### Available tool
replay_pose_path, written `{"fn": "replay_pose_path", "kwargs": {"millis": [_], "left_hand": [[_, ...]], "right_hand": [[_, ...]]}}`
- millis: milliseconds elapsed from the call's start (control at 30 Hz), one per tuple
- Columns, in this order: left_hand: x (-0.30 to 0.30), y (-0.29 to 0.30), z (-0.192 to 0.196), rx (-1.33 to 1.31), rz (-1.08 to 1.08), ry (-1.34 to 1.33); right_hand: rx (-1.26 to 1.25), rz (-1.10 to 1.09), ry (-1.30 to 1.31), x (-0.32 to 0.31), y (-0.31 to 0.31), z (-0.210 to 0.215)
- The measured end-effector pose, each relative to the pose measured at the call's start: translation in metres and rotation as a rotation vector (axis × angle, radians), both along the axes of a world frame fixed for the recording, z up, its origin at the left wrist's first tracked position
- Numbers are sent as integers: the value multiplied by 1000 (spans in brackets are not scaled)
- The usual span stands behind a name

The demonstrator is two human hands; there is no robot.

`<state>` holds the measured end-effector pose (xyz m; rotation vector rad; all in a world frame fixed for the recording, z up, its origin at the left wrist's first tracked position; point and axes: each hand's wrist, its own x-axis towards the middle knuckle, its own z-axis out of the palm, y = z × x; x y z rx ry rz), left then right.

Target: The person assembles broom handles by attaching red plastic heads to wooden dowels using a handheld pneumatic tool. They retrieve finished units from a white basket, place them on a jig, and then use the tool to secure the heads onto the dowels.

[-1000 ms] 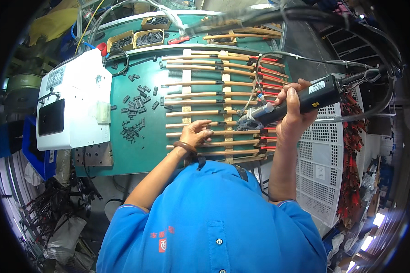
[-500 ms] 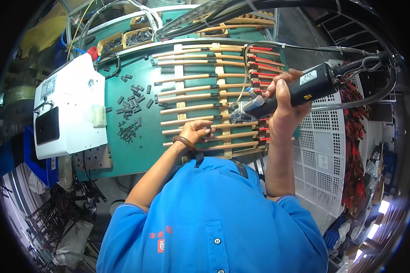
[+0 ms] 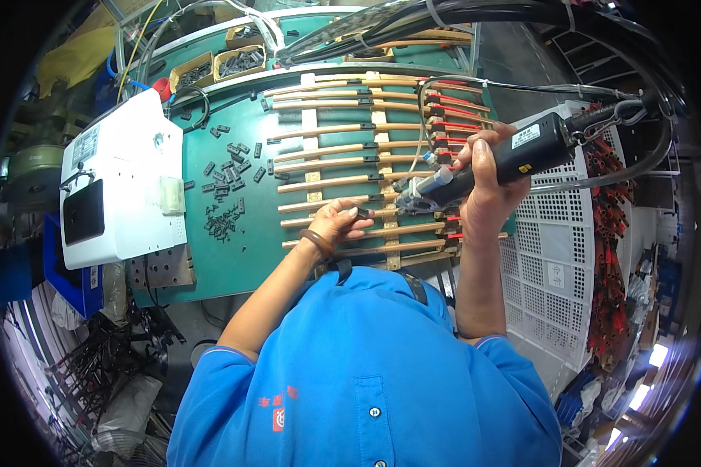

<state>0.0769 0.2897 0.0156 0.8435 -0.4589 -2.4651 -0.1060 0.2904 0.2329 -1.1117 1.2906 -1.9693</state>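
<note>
My right hand (image 3: 487, 167) grips a black handheld power screwdriver (image 3: 536, 148) with a hose and cables at its back end. The screwdriver's metal nose (image 3: 424, 191) points left, over the wooden strips. In the fingers of my left hand (image 3: 336, 226) is a small black plastic block (image 3: 361, 212), partly hidden by them. That hand hovers over the nearer wooden strips (image 3: 311, 206), just left of the nose. The slim, light brown strips lie side by side in a rack, several with a black block fixed mid-length and red pieces at their right ends.
Loose black blocks (image 3: 230, 171) and a heap of smaller black parts (image 3: 223, 224) lie on the green table (image 3: 249, 268). A white machine (image 3: 125, 187) stands left. Boxes of black parts (image 3: 240, 62) are at the back. White perforated crates (image 3: 549, 272) stand right. Thick cables (image 3: 514, 17) arch overhead.
My left hand has shifted slightly up and right, and the black block in its fingers shows more. The screwdriver stays in my right hand, almost unmoved.
</note>
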Motion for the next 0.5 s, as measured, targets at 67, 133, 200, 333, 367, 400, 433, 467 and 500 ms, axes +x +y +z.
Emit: {"fn": "replay_pose_path", "kwargs": {"millis": [67, 133, 200, 333, 367, 400, 433, 467, 500], "left_hand": [[-2, 2, 1, -28, -18, -134], [-3, 3, 1, -81, -26, -211], [-3, 6, -3, -161, -23, -230], [-9, 11, -11, -434, 64, -314], [-11, 13, -15, -499, 83, -312], [-13, 14, -19, -564, 102, -310], [-16, 16, -23, -670, 147, -361], [-21, 17, -22, -777, 189, -409], [-24, 17, -21, -884, 232, -456]], "right_hand": [[-3, -11, 14, 1, 0, 1], [-1, -14, 20, 2, 0, 1], [2, -12, 19, 0, 0, 1], [-9, -14, 21, -1, 0, 0], [-13, -6, 32, -2, 0, 0], [-17, 1, 42, -3, 0, -1], [-16, 0, 31, -3, 0, 0], [-14, -4, 21, -3, 0, 1], [-13, -7, 12, -3, 1, 1]]}}
